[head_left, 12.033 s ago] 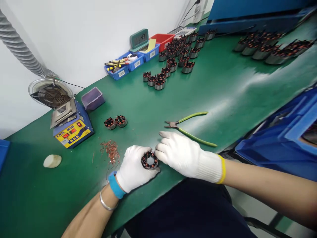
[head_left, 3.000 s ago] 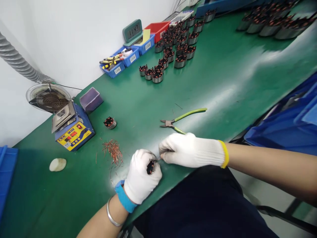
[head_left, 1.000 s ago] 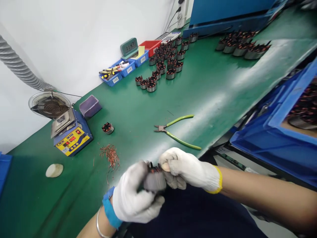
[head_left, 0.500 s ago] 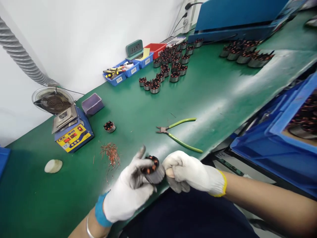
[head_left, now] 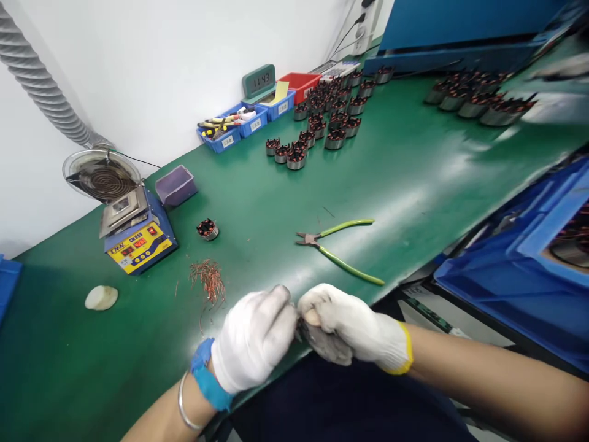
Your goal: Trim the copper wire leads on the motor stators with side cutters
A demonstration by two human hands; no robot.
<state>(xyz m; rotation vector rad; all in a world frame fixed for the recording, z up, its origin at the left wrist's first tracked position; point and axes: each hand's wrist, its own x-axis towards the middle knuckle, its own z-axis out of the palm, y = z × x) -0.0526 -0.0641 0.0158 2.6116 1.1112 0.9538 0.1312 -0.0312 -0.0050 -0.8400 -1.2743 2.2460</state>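
Note:
My left hand point(head_left: 256, 339), in a white glove, is turned back-up with its fingers curled round the motor stator that showed in it half a second ago; the stator is now hidden behind the glove. Touching or almost touching its fingertips is my right hand point(head_left: 352, 322), gloved too, with a bare thumb tip pressed against bent fingers. What it pinches, if anything, cannot be made out. Beyond the hands lie cutting pliers point(head_left: 338, 245) with green handles, jaws spread. Copper wire offcuts point(head_left: 208, 279) are heaped left of them, and a single wound stator point(head_left: 207, 229) stands behind the heap.
A blue-yellow solder pot point(head_left: 140, 242) stands at left by a round fume extractor point(head_left: 105, 178), purple bin point(head_left: 176, 185) and white pad point(head_left: 101, 298). Several stators point(head_left: 335, 139) fill the back. A blue crate point(head_left: 497, 270) is at right. A co-worker's hand point(head_left: 564, 67) blurs top right.
My left hand has rolled over and closed, covering the stator that was visible between its spread fingers. My right hand keeps its pinch. The camera view has shifted slightly.

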